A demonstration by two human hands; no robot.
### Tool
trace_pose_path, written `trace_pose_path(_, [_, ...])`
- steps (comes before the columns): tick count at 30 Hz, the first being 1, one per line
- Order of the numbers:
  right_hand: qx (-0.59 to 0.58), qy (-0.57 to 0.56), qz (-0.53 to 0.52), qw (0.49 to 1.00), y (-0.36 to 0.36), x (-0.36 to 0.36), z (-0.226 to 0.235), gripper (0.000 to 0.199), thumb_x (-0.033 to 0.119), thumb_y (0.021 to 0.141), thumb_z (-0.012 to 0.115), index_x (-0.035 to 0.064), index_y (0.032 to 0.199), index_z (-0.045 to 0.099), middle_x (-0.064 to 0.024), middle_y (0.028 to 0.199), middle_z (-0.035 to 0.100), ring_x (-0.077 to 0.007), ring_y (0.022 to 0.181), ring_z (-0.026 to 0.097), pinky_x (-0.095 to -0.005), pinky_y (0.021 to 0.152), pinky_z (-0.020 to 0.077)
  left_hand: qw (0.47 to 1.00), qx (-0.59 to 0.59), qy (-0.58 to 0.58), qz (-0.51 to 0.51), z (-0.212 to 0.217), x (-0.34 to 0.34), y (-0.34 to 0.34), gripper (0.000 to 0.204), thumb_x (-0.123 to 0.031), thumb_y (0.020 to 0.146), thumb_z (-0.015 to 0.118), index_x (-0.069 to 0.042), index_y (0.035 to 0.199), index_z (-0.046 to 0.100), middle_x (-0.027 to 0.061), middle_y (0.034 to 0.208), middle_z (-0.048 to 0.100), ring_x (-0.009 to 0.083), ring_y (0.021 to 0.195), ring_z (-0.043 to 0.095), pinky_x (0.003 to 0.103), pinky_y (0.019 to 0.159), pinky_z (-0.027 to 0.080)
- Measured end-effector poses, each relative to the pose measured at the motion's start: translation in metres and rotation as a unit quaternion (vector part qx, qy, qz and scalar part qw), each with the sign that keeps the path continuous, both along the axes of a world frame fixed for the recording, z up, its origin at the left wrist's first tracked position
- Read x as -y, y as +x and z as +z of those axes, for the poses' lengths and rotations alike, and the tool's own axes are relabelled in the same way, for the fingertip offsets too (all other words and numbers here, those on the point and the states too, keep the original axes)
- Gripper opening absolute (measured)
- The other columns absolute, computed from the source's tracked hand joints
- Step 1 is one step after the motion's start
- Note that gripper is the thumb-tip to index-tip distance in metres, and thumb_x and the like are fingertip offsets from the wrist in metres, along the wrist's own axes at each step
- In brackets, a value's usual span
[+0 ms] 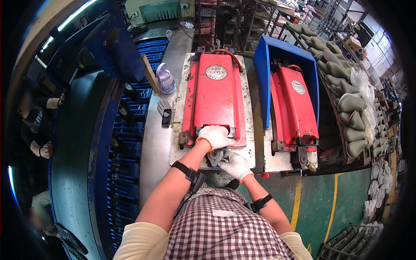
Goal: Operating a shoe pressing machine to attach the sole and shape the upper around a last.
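In front of me lies a long red machine cover (219, 102) on a pale, worn base plate (177, 155). My left hand (215, 138), in a white glove, is at the opening in the cover's front end. Its fingers are partly hidden there, beside a metal bracket (232, 132). Just below sits a grey metal fitting (215, 157) with a round centre, at the front of the base. My right hand (236, 166), gloved in white too, has its fingers closed against the fitting's right side.
On the right, a similar red machine (294, 104) stands inside a blue hood (284, 48). Beyond it, a rack holds several grey-green shoe-shaped pieces (351, 103). A clear bottle (164, 79) and a grey glove (164, 106) rest left, near a blue roller conveyor (125, 162). Other people (41, 125) are far left.
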State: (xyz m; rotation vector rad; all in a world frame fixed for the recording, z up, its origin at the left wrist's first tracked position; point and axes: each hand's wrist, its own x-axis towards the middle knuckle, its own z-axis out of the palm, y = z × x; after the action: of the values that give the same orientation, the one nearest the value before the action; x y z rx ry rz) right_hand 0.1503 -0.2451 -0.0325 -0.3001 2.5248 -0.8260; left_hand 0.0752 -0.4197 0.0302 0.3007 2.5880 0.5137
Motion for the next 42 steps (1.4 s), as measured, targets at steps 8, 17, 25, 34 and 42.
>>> trace_pose_path(8, [-0.007, 0.002, 0.0, 1.0, -0.001, -0.002, -0.008, 0.044, 0.048, 0.082, 0.076, 0.0091, 0.104, 0.072, -0.0196, 0.1, 0.076, -0.036, 0.097, 0.074, -0.0424, 0.087, 0.0568, 1.0, 0.008, 0.001, -0.002, 0.003, 0.0, -0.001, 0.071, -0.069, 0.086, 0.06, -0.005, 0.11, 0.079, 0.0215, 0.114, 0.075, 0.0357, 0.105, 0.074, 0.047, 0.096, 0.055])
trace_pose_path(17, [-0.004, 0.006, 0.003, 1.0, 0.0, 0.001, 0.002, 0.045, 0.047, 0.082, 0.076, 0.009, 0.106, 0.072, -0.0197, 0.102, 0.076, -0.0358, 0.099, 0.073, -0.0428, 0.088, 0.0566, 1.0, -0.005, 0.002, -0.001, -0.003, 0.001, 0.0, 0.068, -0.066, 0.087, 0.059, -0.005, 0.109, 0.079, 0.0218, 0.113, 0.076, 0.0359, 0.104, 0.074, 0.047, 0.096, 0.056])
trace_pose_path(25, [0.012, 0.014, -0.001, 1.0, 0.0, 0.001, 0.002, 0.046, 0.047, 0.082, 0.076, 0.0095, 0.11, 0.072, -0.0196, 0.104, 0.076, -0.0362, 0.101, 0.073, -0.0427, 0.09, 0.0563, 1.0, -0.015, 0.009, -0.002, -0.011, 0.001, -0.001, 0.089, -0.084, 0.083, 0.055, -0.002, 0.105, 0.079, 0.0239, 0.108, 0.076, 0.0374, 0.103, 0.074, 0.049, 0.095, 0.055])
trace_pose_path(34, [-0.003, -0.002, 0.001, 1.0, -0.001, -0.001, -0.008, 0.046, 0.047, 0.082, 0.075, 0.0099, 0.109, 0.072, -0.0191, 0.103, 0.076, -0.0369, 0.1, 0.073, -0.0433, 0.089, 0.0565, 1.0, -0.012, 0.007, -0.006, -0.009, 0.001, -0.001, 0.084, -0.08, 0.084, 0.056, -0.002, 0.107, 0.079, 0.0242, 0.108, 0.076, 0.0373, 0.104, 0.074, 0.049, 0.095, 0.055])
trace_pose_path(42, [-0.005, 0.01, 0.004, 1.0, 0.0, -0.001, -0.009, 0.047, 0.048, 0.082, 0.075, 0.0094, 0.108, 0.071, -0.0189, 0.102, 0.076, -0.0364, 0.099, 0.074, -0.0431, 0.089, 0.0568, 1.0, -0.017, 0.008, -0.007, -0.011, 0.001, -0.001, 0.078, -0.075, 0.086, 0.057, -0.004, 0.108, 0.079, 0.0235, 0.107, 0.076, 0.0374, 0.104, 0.074, 0.048, 0.094, 0.056])
